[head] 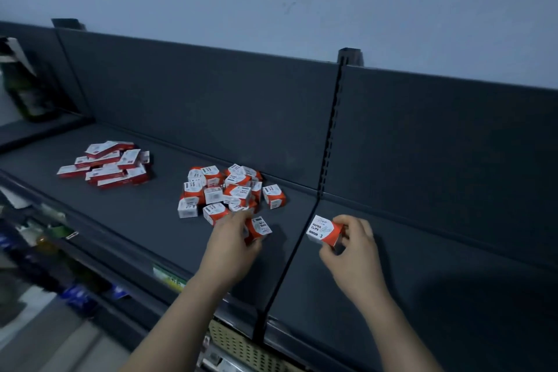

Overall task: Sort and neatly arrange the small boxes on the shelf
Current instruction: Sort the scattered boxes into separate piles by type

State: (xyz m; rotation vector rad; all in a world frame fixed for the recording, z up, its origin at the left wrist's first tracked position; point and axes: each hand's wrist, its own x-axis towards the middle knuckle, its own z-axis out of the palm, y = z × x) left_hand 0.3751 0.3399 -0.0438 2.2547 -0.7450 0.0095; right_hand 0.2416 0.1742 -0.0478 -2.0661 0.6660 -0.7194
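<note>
A loose heap of small red-and-white cube boxes point(229, 190) lies mid-shelf on the dark grey shelf point(145, 220). Further left sits a pile of flat, longer red-and-white boxes point(108, 167). My left hand point(235, 238) grips one cube box point(259, 228) at the heap's near edge. My right hand point(353, 248) holds another cube box marked "PAPER CLIPS" point(323, 230) just right of the seam between the two shelf sections, slightly above the shelf surface.
A slotted black upright point(332, 136) and a seam point(287, 263) divide the shelf. The right section point(437, 296) is bare. A dark back panel point(211, 106) rises behind. Lower shelves with mixed goods point(45, 238) run at the left; a price label point(167, 278) sits on the front lip.
</note>
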